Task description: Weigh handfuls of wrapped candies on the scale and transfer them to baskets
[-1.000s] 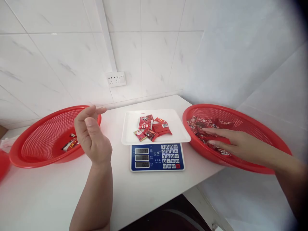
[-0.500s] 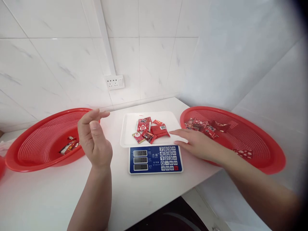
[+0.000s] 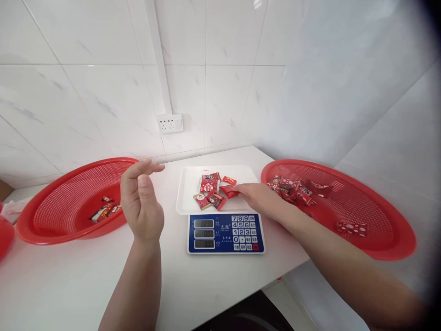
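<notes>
A blue digital scale (image 3: 225, 233) stands on the white table with a white tray (image 3: 189, 193) on top. Several red snack packets (image 3: 210, 183) lie in the tray. My right hand (image 3: 257, 196) rests over the tray's right side, fingers flat and together, touching a red packet (image 3: 228, 191) there. My left hand (image 3: 140, 202) is raised above the table left of the scale, fingers loosely curled and apart, holding nothing. It hovers beside the left red basket (image 3: 74, 202), which holds a few packets (image 3: 103, 210).
A second red mesh basket (image 3: 379, 230) at the right holds several red packets (image 3: 292, 189). White tiled walls meet in a corner behind, with a wall socket (image 3: 170, 123). The table's front edge runs below the scale. Another red rim (image 3: 5, 235) shows at far left.
My right hand has left the right basket and travelled left onto the scale's tray, now touching the packets there. My left hand has stayed raised in place.
</notes>
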Motion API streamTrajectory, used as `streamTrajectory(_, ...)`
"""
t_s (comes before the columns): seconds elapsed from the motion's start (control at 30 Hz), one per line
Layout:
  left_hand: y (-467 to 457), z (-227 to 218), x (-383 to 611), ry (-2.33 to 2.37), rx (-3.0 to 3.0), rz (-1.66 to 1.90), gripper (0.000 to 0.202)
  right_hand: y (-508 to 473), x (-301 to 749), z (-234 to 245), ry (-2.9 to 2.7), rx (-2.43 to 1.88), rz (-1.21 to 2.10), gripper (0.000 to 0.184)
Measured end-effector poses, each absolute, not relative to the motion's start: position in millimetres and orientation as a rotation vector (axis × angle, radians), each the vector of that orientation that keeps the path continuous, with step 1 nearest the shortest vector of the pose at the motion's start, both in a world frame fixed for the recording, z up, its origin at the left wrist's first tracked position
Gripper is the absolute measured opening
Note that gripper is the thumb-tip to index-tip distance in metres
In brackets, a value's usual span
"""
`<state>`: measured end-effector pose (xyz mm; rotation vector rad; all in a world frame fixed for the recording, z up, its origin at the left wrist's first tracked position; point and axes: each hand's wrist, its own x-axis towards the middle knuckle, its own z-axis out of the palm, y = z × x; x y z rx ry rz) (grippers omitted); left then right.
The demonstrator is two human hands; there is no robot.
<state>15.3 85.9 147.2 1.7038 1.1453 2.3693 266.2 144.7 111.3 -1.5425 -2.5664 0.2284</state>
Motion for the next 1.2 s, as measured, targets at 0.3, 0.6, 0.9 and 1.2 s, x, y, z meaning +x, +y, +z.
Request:
streamTrajectory(0.3,90,145,18,1.155,1.733,2.359,0.023,91,319,149,-1.843,-1.881,0.295,0.034)
streamTrajectory(0.6,88,145,21,1.172,1.788,2.309,0.022,68,394,146,-1.531,-2.334,0.061,0.035)
streamTrajectory(0.9,88,144,22,1.192,1.822,2.291,0.022,64,430,128,-1.524,-2.386,0.067,0.027)
streamTrajectory(1.2,88,146,22,1.157,1.822,2.313,0.022,63,436,128,-1.572,-2.523,0.053,0.037)
